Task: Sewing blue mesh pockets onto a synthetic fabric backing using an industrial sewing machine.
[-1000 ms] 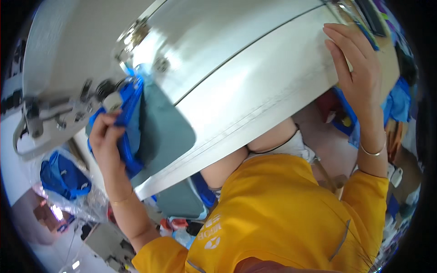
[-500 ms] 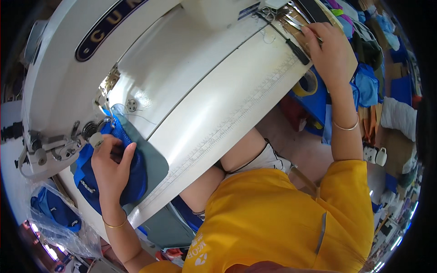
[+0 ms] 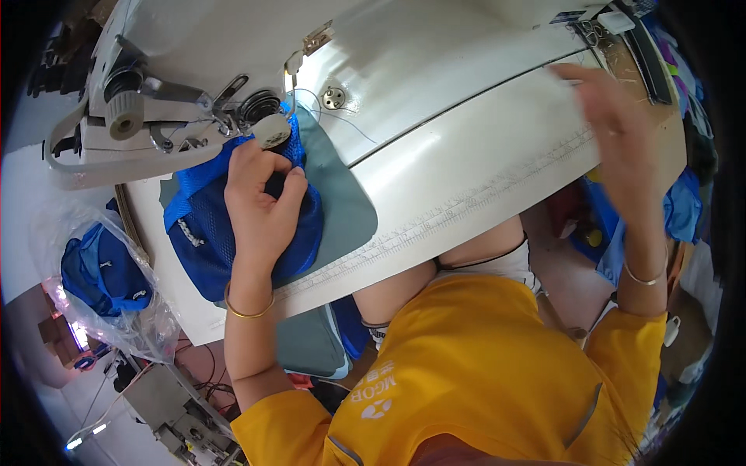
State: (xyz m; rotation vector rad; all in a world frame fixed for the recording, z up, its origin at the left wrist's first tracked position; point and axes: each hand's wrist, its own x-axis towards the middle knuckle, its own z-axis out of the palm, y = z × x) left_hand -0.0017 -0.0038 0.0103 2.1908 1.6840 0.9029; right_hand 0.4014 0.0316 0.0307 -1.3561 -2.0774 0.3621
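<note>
My left hand (image 3: 263, 210) rests on a blue mesh fabric pouch (image 3: 206, 260) with a short white cord, its fingers curled and pinching the cloth beside the sewing machine's needle area (image 3: 289, 85). The pouch's upper end lies close to the needle. Beneath it spreads a flat grey-green piece (image 3: 351, 213) with a rounded corner. Above the right end of the white machine table (image 3: 458, 163) is my right hand (image 3: 618, 144), smeared by motion. Whether its fingers hold anything cannot be made out.
The machine's knob and tension parts (image 3: 124, 113) stand left of my left hand. A clear plastic bag (image 3: 155, 311) with blue pouches (image 3: 109, 268) hangs at the table's left. Small metal tools (image 3: 589, 33) lie at the far right, near a black strip (image 3: 651, 66).
My right hand has left the scissors-like metal tool at the table's right end and moves quickly nearer the tabletop. My left hand stays on the pouch. The whole view has shifted.
</note>
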